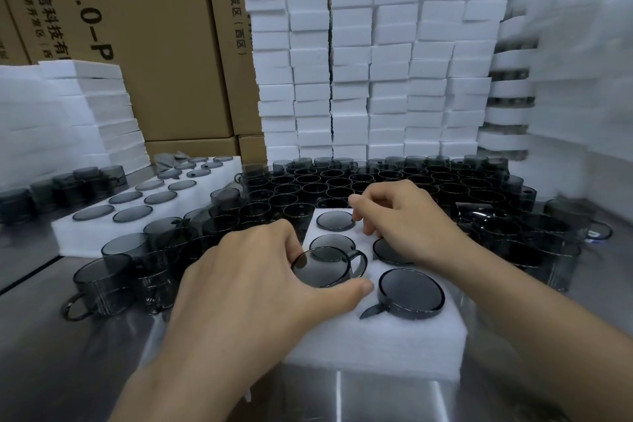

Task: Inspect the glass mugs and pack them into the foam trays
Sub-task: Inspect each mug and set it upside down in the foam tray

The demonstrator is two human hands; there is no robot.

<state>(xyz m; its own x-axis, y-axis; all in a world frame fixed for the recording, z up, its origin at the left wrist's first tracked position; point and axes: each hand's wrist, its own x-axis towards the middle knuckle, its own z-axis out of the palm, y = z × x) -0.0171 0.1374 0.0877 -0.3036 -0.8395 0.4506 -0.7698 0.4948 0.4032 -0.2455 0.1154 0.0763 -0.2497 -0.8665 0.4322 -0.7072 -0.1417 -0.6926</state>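
Note:
A white foam tray (387, 343) lies on the steel table in front of me, with smoky grey glass mugs set bottom-up in its holes. My left hand (253, 281) grips one grey mug (323, 267) by its body, tilted over the tray's near left hole, handle pointing right. My right hand (407, 216) rests over the tray's right side, its fingers curled on a mug (387, 252) seated there. Another mug (335, 220) sits in the far left hole and one (411, 293) in the near right hole.
Several loose grey mugs (376, 181) crowd the table behind and beside the tray. A filled foam tray (85, 236) lies at the left. Stacks of white foam trays (370, 62) and cardboard boxes (144, 44) stand at the back.

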